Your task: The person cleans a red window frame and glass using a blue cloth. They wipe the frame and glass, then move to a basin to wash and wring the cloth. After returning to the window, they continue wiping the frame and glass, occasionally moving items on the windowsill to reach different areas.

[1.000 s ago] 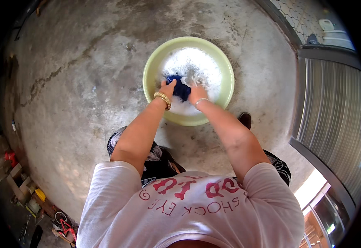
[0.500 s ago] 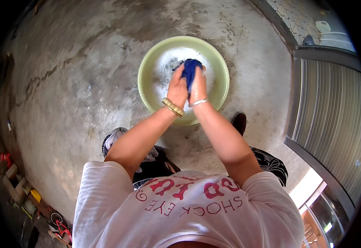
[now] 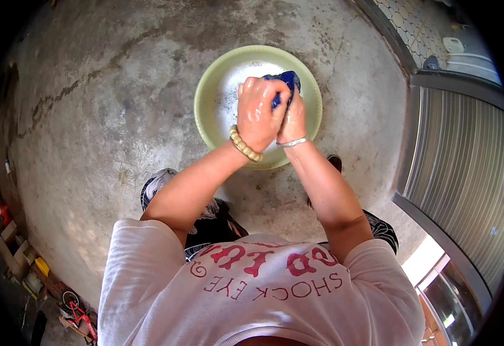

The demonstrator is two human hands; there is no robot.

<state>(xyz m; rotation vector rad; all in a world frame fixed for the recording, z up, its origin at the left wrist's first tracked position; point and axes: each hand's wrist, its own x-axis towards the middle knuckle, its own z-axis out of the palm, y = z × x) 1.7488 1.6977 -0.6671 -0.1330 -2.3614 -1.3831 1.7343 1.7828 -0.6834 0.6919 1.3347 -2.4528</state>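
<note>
A wet, dark blue cloth (image 3: 290,79) is bunched up over a pale green basin (image 3: 205,86). My left hand (image 3: 258,109), wet and with curled fingers, is closed on the cloth, its back turned up. Pressed against it on the right, my right hand (image 3: 293,118) also grips the cloth. Part of the cloth is hidden between my palms. Whitish, foamy water (image 3: 229,86) shows in the basin beneath. A beaded bracelet (image 3: 244,144) circles my left wrist and a silver bangle (image 3: 292,142) my right.
The basin stands on a stained concrete floor (image 3: 136,109) between my feet. To the right is a ribbed panel (image 3: 454,155) in a dark frame. A white jug (image 3: 452,45) lies beyond it. Boxes and a small red bicycle (image 3: 78,314) are at the lower left.
My left hand has rolled over the cloth, its back now up and its fingers curled. Both hands and the cloth have shifted slightly right.
</note>
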